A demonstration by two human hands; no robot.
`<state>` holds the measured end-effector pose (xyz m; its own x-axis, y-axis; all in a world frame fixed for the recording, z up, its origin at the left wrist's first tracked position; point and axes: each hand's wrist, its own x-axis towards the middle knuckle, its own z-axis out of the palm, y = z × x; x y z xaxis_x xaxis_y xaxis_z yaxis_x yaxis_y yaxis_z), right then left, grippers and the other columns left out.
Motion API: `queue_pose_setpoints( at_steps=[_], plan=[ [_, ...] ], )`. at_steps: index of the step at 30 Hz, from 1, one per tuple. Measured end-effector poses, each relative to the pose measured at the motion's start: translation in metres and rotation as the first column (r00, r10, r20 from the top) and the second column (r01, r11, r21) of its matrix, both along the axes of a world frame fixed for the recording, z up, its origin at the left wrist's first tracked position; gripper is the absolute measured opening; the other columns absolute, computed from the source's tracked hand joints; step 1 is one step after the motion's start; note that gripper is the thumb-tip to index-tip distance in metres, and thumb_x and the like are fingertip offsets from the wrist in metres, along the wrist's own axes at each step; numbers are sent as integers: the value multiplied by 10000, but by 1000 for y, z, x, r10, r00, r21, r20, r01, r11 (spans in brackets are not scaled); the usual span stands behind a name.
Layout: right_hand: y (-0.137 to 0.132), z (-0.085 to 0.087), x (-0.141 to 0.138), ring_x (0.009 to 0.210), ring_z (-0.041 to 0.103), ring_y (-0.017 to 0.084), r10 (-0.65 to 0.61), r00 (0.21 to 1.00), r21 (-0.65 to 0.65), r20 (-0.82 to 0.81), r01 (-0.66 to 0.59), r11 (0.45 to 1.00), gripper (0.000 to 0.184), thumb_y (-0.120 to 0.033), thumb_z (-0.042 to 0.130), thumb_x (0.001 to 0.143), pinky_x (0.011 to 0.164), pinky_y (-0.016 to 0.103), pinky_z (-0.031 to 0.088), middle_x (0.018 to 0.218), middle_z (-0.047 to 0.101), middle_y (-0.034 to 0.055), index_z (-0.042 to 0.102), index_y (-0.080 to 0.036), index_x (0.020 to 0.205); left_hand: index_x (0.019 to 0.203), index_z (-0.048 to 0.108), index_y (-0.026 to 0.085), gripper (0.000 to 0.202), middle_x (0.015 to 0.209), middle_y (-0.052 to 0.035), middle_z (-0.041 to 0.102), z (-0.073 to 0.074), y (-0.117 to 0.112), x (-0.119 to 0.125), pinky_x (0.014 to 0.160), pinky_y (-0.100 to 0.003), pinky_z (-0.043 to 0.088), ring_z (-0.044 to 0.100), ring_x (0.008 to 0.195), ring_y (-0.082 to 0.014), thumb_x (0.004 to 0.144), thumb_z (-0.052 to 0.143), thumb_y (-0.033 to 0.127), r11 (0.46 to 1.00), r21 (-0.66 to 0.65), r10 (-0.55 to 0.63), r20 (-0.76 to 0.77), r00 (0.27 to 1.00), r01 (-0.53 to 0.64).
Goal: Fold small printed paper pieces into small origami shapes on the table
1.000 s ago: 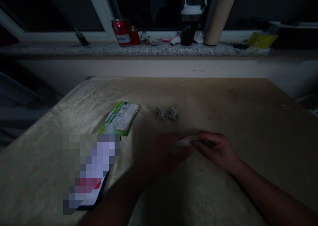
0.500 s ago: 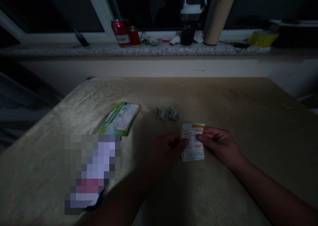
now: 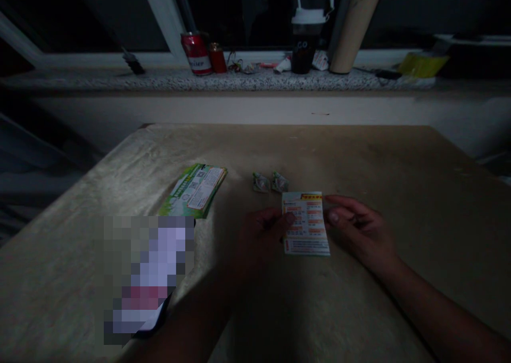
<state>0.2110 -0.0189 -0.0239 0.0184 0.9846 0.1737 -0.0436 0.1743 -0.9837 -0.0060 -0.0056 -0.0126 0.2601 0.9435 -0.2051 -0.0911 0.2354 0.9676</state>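
A small printed leaflet, white with orange blocks of text, is pinched at its left edge by my left hand, thumb on top. Just off the leaflet's right edge is my right hand, its thumb and forefinger apart and nothing seen between them. Beyond the leaflet, two small green-and-clear wrapped packets lie side by side on the table. A stack of green printed leaflets rests to the left of my left hand.
A phone with a blurred-out screen lies at the table's left. On the windowsill behind stand a red can, a lighter-like red container, a lidded cup, a cardboard tube and a yellow item.
My right hand has let go of the leaflet and shifted slightly right. The leaflet, still in my left hand, has moved a little left and up and shows more of its width.
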Motion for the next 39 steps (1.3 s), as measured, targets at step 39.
queue_pose_setpoints(
  at_steps=[39],
  plan=[
    [-20,14,-11,650,778,185,-278,934,392,224,175,903,148,-379,737,932,561,259,634,815,831,21,777,-264,848,803,818,190,173,983,-73,820,11,-12,2,849,-298,597,772,952,-212,914,700,252,857,516,14,-35,999,6]
  ],
)
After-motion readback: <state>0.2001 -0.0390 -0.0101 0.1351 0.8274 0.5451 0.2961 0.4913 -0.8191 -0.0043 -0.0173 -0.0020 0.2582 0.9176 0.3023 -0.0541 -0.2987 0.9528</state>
